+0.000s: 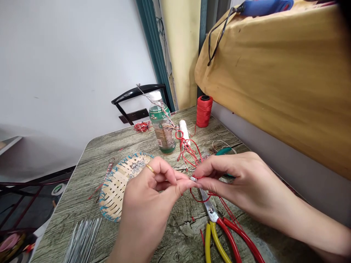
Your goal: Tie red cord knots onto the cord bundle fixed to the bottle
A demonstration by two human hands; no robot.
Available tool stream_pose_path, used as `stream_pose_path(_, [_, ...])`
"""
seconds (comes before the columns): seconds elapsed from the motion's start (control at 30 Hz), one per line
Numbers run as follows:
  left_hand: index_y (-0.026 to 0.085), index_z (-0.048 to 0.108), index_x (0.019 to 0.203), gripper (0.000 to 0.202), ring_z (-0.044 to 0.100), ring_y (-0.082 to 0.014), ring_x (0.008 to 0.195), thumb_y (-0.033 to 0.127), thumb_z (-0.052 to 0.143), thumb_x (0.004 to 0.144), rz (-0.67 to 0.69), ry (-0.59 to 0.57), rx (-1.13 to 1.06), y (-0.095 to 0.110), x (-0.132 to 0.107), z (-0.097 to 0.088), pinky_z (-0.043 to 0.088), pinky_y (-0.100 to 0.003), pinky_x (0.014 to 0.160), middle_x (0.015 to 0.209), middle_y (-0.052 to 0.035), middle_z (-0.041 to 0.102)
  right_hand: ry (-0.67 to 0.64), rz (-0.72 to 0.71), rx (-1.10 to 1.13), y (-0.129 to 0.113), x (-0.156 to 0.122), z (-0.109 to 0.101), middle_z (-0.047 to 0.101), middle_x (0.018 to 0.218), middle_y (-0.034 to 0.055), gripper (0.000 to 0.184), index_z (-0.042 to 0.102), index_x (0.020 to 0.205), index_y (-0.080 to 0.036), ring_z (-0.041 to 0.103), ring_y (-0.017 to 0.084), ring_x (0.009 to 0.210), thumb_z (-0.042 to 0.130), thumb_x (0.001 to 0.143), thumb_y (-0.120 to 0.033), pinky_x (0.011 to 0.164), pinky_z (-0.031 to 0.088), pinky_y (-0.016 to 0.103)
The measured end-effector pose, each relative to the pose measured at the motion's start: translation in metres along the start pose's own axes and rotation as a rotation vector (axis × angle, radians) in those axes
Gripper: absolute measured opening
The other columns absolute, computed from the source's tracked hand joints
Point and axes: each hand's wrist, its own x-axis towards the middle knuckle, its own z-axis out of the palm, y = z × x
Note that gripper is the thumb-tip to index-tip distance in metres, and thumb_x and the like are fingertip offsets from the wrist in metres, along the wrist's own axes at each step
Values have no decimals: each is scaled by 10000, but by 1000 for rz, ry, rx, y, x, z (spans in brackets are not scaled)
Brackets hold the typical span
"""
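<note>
The tabletop [90, 171] is a grey, weathered wood-grain surface with a rounded far-left corner. It stands against a plain white wall on the left. Behind its far edge are a black chair back [137, 96], a teal curtain [153, 47] and a yellow wall strip. Along the right edge runs a grey ledge under a bulky shape draped in a mustard cloth [287, 73]; a black cable hangs over the cloth's upper left corner.

Both hands meet over the middle of the tabletop, toward the near edge. The left hand [148, 197], with a gold ring on one finger, pinches a small silver metal piece [193, 179] between thumb and forefinger. The right hand [233, 179] pinches the red cord [196, 160] at the same spot, so the fingertips of both hands touch. The cord loops under the hands and trails back toward the far edge.

Near the far edge stand a green plastic bottle [162, 128] with a white cap, a white spool [184, 130] just beside it, and a red thread spool [204, 111] toward the far-right corner. A woven tray [115, 193] with blue-stitched rim lies left of the hands and holds small metal rings. Thin metal wires [83, 239] lie at the near edge. Pliers [219, 233] with red and yellow handles lie below the right hand, near the near edge.
</note>
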Motion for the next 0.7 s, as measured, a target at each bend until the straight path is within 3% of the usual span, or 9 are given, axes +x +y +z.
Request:
stream_pose_path(0.17, [204, 619, 636, 150, 608, -86, 588, 141, 744, 581, 22, -7, 44, 1, 5, -2, 485, -148, 555, 609, 46, 652, -45, 65, 161, -1, 2, 0, 623, 623, -38, 106, 648, 744, -183, 540, 75, 546, 559, 789, -218, 507, 415, 170])
stream_pose_path(0.3, [216, 658, 626, 97, 599, -88, 599, 141, 719, 619, 53, -89, 71, 0, 5, -3, 480, -153, 567, 628, 39, 652, -136, 247, 487, 1, 6, -1, 630, 631, -6, 170, 635, 714, -162, 571, 91, 570, 538, 805, -269, 529, 464, 183])
stream_pose_path(0.47, [216, 639, 628, 124, 598, -94, 616, 123, 719, 616, 28, -136, 29, 0, 3, -3, 488, -161, 585, 637, 40, 640, -223, 422, 878, 5, 10, 1, 629, 623, -3, 143, 596, 742, -137, 583, 72, 530, 647, 724, -269, 535, 492, 174])
stream_pose_path(0.7, [221, 634, 584, 162, 583, -94, 579, 84, 716, 608, 73, -117, -36, -2, 2, 1, 482, -169, 555, 587, 48, 625, -248, 438, 968, 6, 10, 1, 616, 593, -7, 167, 600, 706, -122, 555, 50, 506, 651, 726, -280, 517, 468, 147])
